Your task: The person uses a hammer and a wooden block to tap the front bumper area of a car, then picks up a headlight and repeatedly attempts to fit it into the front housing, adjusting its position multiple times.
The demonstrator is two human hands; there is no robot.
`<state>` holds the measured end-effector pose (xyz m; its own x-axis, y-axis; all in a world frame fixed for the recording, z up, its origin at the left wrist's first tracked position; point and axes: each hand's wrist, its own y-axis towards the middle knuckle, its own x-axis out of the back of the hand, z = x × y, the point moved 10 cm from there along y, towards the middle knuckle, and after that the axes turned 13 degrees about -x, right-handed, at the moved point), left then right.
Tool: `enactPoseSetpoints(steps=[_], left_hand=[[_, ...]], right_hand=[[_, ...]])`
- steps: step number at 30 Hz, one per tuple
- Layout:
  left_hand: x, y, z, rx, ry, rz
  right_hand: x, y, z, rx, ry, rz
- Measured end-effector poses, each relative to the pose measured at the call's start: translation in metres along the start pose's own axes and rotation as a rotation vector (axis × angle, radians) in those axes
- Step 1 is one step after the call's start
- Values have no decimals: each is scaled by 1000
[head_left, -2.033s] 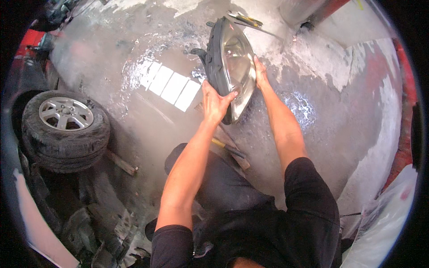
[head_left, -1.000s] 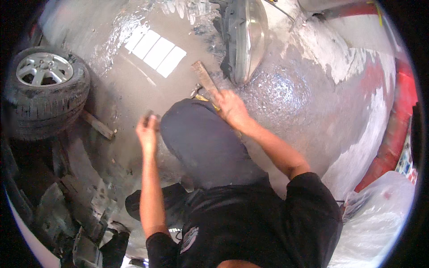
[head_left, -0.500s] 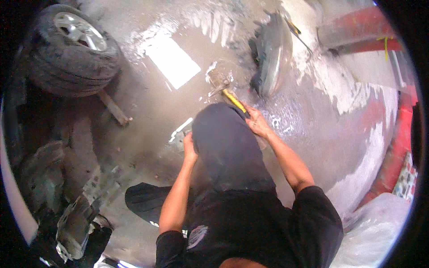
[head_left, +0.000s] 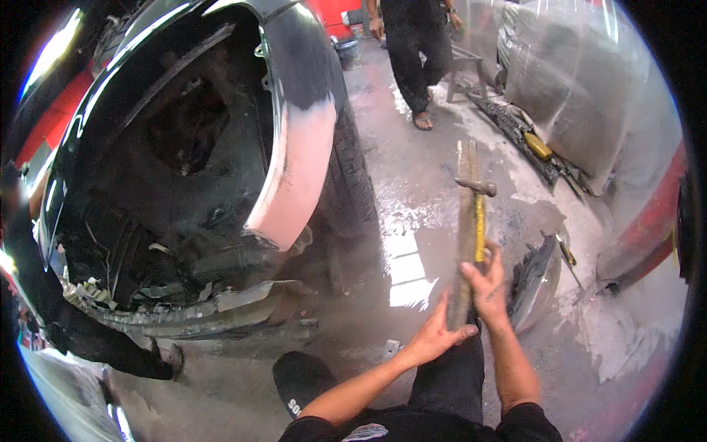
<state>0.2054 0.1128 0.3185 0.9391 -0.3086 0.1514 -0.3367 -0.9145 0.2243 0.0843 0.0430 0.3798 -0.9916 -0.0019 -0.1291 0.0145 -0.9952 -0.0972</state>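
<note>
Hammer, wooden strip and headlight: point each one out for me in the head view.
Hammer [head_left: 480, 230]: head view, on the yellow part of its handle.
Wooden strip [head_left: 465, 234]: head view, on its long face, near the middle.
Headlight [head_left: 542, 289]: head view, on its lens.

Trouser leg [head_left: 303, 376]: a short run of white block letters [head_left: 294, 407], running at a slant, lower middle of the frame, only partly in sight.
Black shirt [head_left: 401, 426]: a pale printed emblem [head_left: 366, 432] at the bottom edge, too small to read.
Hammer handle [head_left: 480, 232]: yellow, right of centre, no readable wording.
</note>
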Motion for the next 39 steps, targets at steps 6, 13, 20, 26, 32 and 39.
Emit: enactPoseSetpoints(steps=[6,13,20,26,32,39], left_hand=[[77,-33,-38,-99,-82,-252],[120,-72,-66,-81,-122,-391],[161,-84,-113,-228,-94,-384],[183,-71,-147,-338,-72,-397],[196,-54,-161,-472,71,-525],[192,-42,-121,-378,128,-662]], right_hand=[[-72,-39,13,154,94,52],[-47,-43,21,221,49,-233],[-57,-56,49,-6,-60,-316],[-101,-49,95,204,-7,-118],[-90,-40,49,275,-150,-207],[-106,26,51,287,46,33]])
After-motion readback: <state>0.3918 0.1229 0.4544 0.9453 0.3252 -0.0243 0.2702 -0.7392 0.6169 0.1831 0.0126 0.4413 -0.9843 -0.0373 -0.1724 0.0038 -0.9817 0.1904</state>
